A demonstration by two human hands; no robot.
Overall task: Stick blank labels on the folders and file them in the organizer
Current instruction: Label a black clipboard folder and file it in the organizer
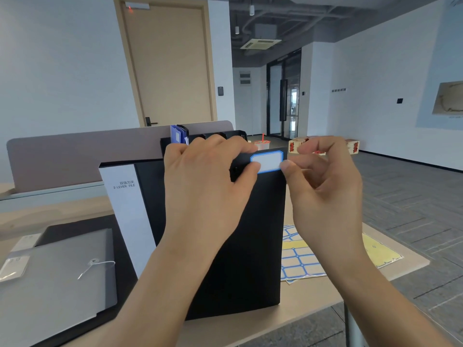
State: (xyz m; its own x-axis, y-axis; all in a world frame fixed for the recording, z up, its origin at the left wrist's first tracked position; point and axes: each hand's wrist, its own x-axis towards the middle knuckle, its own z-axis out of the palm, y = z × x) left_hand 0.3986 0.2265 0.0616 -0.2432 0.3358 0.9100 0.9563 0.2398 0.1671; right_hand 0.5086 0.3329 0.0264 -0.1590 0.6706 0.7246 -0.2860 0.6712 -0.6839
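Both hands smooth the label [266,161] onto the black folder [235,246]: left hand [208,186] gripping its top, right hand [325,186] pinching the label's edge; filing likely comes next.

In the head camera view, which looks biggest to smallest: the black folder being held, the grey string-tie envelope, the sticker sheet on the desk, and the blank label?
1. Black folder
2. Grey envelope, close behind; partly cut off, so unsure
3. Sticker sheet, partly hidden
4. Blank label
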